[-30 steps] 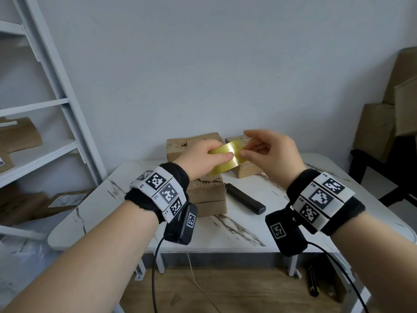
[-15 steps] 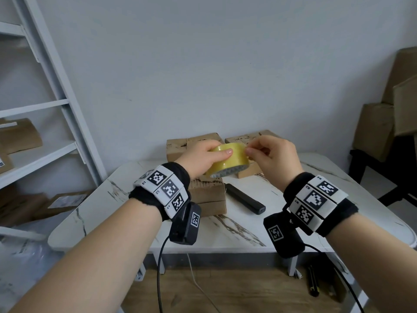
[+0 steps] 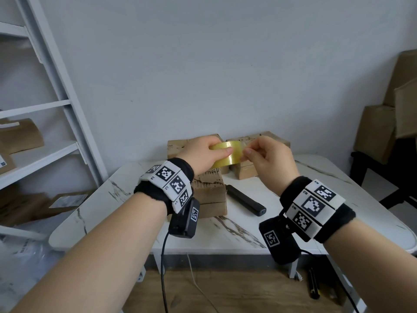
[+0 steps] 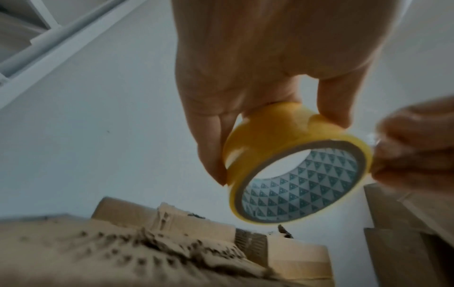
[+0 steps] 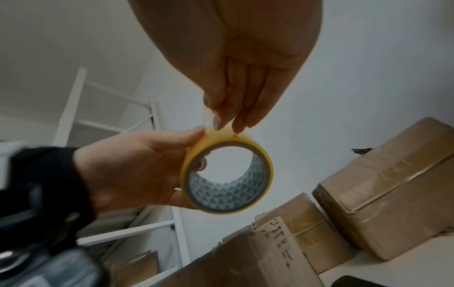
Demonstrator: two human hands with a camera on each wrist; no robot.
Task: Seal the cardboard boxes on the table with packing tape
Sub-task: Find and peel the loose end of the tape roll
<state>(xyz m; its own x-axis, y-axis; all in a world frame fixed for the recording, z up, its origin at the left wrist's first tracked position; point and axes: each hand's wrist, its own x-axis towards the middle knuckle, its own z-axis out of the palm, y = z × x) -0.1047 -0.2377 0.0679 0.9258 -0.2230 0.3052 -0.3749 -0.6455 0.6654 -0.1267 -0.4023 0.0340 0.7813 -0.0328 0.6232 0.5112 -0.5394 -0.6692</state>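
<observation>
A yellow roll of packing tape [image 3: 225, 155] is held in the air above the table's boxes. My left hand [image 3: 220, 147] grips the roll, thumb on its near side and fingers over the top. My right hand [image 3: 249, 149] pinches the loose tape end at the roll's right edge. The right wrist view shows a short clear strip lifted off the roll [image 5: 226, 174] between my fingertips [image 5: 217, 121]. Below stand a rough-topped cardboard box [image 3: 209, 196], a box behind it [image 3: 177, 146] and a taped box [image 3: 274, 138] at the back right. The roll's patterned core [image 4: 302, 186] faces the left wrist camera.
A black stick-shaped tool [image 3: 246, 201] lies on the white marble table [image 3: 225, 233], right of the near box. A white shelf unit [image 3: 56, 105] with cardboard boxes stands at the left. More boxes [image 3: 379, 129] are stacked at the far right.
The roll has turned in my left hand. My right fingers went from lying on the roll to pinching its loose end at the right edge. Both hands stayed at about the same place.
</observation>
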